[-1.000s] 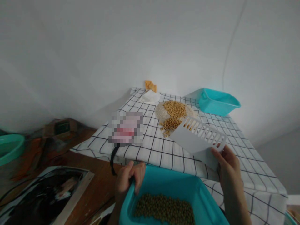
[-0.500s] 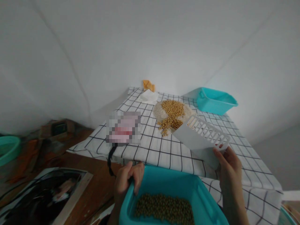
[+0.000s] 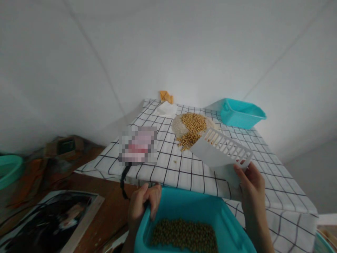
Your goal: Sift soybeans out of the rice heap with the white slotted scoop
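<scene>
Scoop (image 3: 210, 153), R hand (image 3: 253, 184), shifted L, new stray bean (image 3: 175, 161)

1. A head-worn camera looks forward and down across a checked table (image 3: 168, 175) toward a pale wall (image 3: 168, 49).
2. A teal basin (image 3: 189, 196) sits closest to the lens, cropped by the bottom edge; the table's far end lies mid-frame.

a pixelated item (image 3: 139, 144) sits blurred beyond recognition on the table (image 3: 162, 172), as a scoop (image 3: 207, 151) masks part of a bean pile (image 3: 194, 122) and some of the right hand (image 3: 251, 182). the bottom edge crops the near bin (image 3: 192, 196) and its beans (image 3: 184, 234); the left edge cuts off a basin (image 3: 12, 167). the far bin (image 3: 237, 117) hides its own bottom.
</scene>
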`<state>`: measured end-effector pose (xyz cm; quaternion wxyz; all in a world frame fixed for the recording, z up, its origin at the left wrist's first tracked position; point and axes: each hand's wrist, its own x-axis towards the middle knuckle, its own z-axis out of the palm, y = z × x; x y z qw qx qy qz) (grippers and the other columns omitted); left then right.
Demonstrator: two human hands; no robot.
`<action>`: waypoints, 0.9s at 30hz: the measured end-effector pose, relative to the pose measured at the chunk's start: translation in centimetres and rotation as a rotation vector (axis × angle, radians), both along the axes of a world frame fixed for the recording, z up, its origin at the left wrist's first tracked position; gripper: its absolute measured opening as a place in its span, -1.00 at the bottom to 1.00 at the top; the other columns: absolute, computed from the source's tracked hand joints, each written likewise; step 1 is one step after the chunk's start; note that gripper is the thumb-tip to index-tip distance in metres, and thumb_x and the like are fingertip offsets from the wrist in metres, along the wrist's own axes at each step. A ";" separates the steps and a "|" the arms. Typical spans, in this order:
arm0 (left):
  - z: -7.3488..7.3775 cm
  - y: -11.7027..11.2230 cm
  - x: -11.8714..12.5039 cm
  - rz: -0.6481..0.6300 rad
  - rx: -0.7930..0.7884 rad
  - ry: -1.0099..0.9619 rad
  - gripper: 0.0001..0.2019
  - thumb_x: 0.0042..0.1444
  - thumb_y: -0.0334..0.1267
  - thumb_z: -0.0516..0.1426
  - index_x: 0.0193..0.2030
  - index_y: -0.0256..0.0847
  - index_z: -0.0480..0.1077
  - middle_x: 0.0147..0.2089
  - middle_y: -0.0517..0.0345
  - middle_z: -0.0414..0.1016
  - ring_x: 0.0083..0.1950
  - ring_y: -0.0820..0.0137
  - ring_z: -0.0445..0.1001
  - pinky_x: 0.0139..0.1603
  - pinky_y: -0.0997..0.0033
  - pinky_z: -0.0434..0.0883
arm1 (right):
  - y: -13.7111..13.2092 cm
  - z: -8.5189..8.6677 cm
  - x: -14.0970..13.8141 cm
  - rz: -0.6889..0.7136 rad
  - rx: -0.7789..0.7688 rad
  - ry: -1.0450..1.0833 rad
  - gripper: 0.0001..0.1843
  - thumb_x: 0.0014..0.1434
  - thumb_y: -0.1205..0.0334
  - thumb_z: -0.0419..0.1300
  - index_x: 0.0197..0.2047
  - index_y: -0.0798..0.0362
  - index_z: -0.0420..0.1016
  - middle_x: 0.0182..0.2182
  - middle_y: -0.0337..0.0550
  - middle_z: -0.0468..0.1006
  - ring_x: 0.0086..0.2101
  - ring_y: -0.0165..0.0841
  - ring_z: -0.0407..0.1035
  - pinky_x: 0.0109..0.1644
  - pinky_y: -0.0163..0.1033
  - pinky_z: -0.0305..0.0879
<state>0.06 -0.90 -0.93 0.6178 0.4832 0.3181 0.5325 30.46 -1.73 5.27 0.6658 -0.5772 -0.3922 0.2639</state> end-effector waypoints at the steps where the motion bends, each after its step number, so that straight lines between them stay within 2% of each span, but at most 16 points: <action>1: 0.1 -0.1 0.0 -0.004 0.004 -0.021 -0.20 0.24 0.36 -0.05 -0.93 -0.03 0.23 -0.88 0.07 0.17 -0.68 0.30 0.20 -0.46 0.16 0.25 | 0.0 0.1 0.1 -0.020 0.011 0.009 -0.68 0.11 0.04 0.44 -0.10 -0.04 0.63 -0.22 -0.19 0.69 -0.23 -0.26 0.51 -0.22 -0.26 0.37; 4: 0.8 -0.5 -0.1 -0.012 0.028 -0.087 -0.23 0.33 0.22 -0.04 -0.87 -0.05 0.35 -0.85 0.11 0.20 -0.66 0.30 0.18 -0.40 0.15 0.25 | 0.3 0.4 0.4 -0.038 0.057 0.026 -0.69 0.07 0.06 0.46 -0.14 -0.02 0.64 -0.21 -0.15 0.70 -0.22 -0.23 0.52 -0.22 -0.24 0.39; 9: 2.0 -1.2 -0.4 -0.014 -0.023 -0.185 -0.31 0.40 0.03 -0.01 -0.76 -0.08 0.50 -0.77 0.16 0.27 -0.60 0.32 0.16 -0.28 0.16 0.23 | 0.7 0.4 -0.2 0.056 0.059 0.008 -0.75 0.11 0.06 0.44 -0.16 -0.04 0.65 -0.22 -0.13 0.71 -0.23 -0.23 0.52 -0.21 -0.23 0.40; 15: 2.5 -1.2 -1.8 0.039 0.014 -0.138 -0.29 0.42 -0.01 -0.05 -0.76 -0.10 0.48 -0.77 0.14 0.28 -0.60 0.32 0.14 -0.30 0.15 0.19 | 0.4 0.9 -1.5 0.266 -0.007 0.020 -0.73 0.14 0.06 0.44 -0.09 -0.09 0.68 -0.13 -0.11 0.72 -0.19 -0.19 0.56 -0.15 -0.21 0.46; 18: 2.8 -1.1 -2.6 0.041 0.050 -0.127 -0.30 0.43 -0.01 -0.05 -0.74 -0.11 0.49 -0.76 0.14 0.29 -0.59 0.32 0.12 -0.34 0.17 0.16 | -0.3 1.2 -1.5 0.422 -0.106 0.066 -0.67 0.11 0.03 0.45 -0.06 -0.08 0.69 -0.10 -0.07 0.73 -0.16 -0.12 0.59 -0.15 -0.15 0.50; 20: 2.9 -1.1 -2.9 0.033 0.076 -0.128 -0.30 0.44 -0.02 -0.06 -0.73 -0.11 0.51 -0.75 0.15 0.30 -0.59 0.32 0.11 -0.34 0.17 0.16 | -0.9 1.2 -1.1 0.461 -0.159 0.099 -0.65 0.12 0.03 0.45 -0.03 -0.07 0.69 -0.09 -0.07 0.73 -0.13 -0.10 0.60 -0.14 -0.14 0.51; 22: 2.9 -1.0 -3.0 0.004 0.090 -0.122 -0.29 0.46 -0.05 -0.08 -0.71 -0.10 0.52 -0.74 0.15 0.32 -0.58 0.32 0.12 -0.33 0.17 0.15 | -1.4 1.1 -0.4 0.397 -0.158 0.120 -0.63 0.12 0.04 0.44 -0.01 -0.07 0.68 -0.08 -0.07 0.73 -0.10 -0.09 0.60 -0.12 -0.14 0.51; 27: 2.0 -0.6 -3.1 -0.088 0.111 -0.081 -0.29 0.46 -0.03 -0.12 -0.68 -0.10 0.53 -0.72 0.14 0.37 -0.59 0.32 0.17 -0.30 0.14 0.13 | -1.3 0.6 2.4 0.034 -0.017 0.163 -0.61 0.04 0.10 0.48 -0.03 -0.07 0.68 -0.08 -0.10 0.72 -0.04 -0.16 0.58 -0.08 -0.22 0.49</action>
